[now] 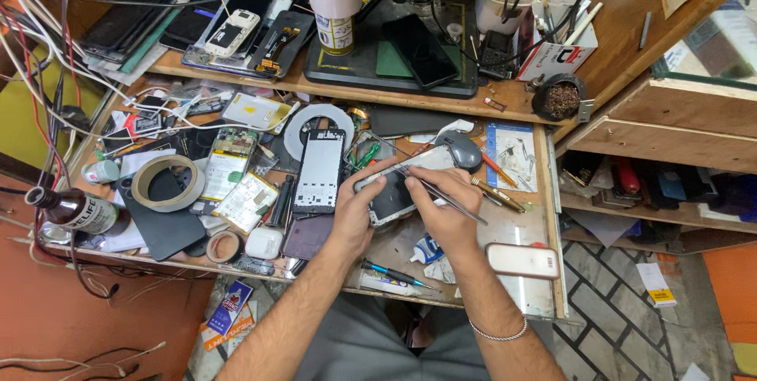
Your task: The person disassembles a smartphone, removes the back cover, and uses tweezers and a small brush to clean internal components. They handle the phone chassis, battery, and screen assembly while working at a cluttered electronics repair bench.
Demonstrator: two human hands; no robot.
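Silver metal first: the tweezers (pixel 441 196) sit pinched in my right hand (pixel 445 211), fingers closed round them, tips angled toward eleven o'clock onto the opened phone (pixel 394 188). My left hand (pixel 355 211) curls round that phone's left edge, thumb on top, holding it just above the tray (pixel 505 227) at centre. I judge the job midway: the phone lies open, its insides exposed, nothing refitted yet. Counting outward: one pink phone (pixel 522 260) at four o'clock, one teal pen (pixel 390 273) at six, one black phone frame (pixel 319 172) at nine, two tape rolls (pixel 167 182) farther left, one brown bottle (pixel 67 209) at the far left edge, one spray can (pixel 334 2) at twelve.
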